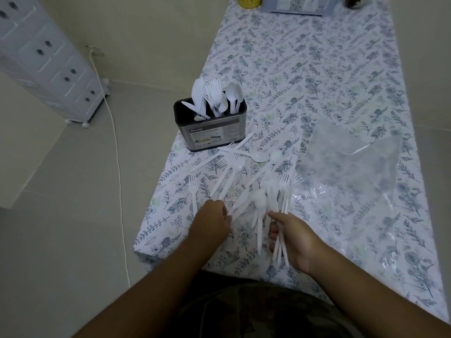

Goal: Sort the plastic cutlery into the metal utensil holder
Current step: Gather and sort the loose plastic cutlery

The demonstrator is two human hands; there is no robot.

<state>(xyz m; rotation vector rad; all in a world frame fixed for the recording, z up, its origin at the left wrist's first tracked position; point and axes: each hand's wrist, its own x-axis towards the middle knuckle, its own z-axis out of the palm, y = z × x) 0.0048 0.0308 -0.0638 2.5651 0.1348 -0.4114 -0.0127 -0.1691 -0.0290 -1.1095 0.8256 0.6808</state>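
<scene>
right hand (291,236) grips a bunch of forks (281,215) | left hand (214,222) pinches one piece — type unclear | utensil holder (210,126) part-filled — loose cutlery (234,164) on table (329,81)

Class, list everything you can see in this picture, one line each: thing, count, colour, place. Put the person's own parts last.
Utensil holder: one, metal with black inside, table's left edge.
Cutlery in holder: many, white; knives left, forks middle, spoons right.
Loose cutlery: many forks and spoons, white, on the tablecloth before the holder.
Plastic bag: one, clear, right of the loose cutlery.
Tablecloth: one, white with blue-green floral print.
Drawer cabinet: one, white, on the floor at left.
Cable: one, white, across the floor.
Yellow container: one, far table end.
Left hand: grips cutlery handles.
Right hand: holds a bundle of forks.
</scene>
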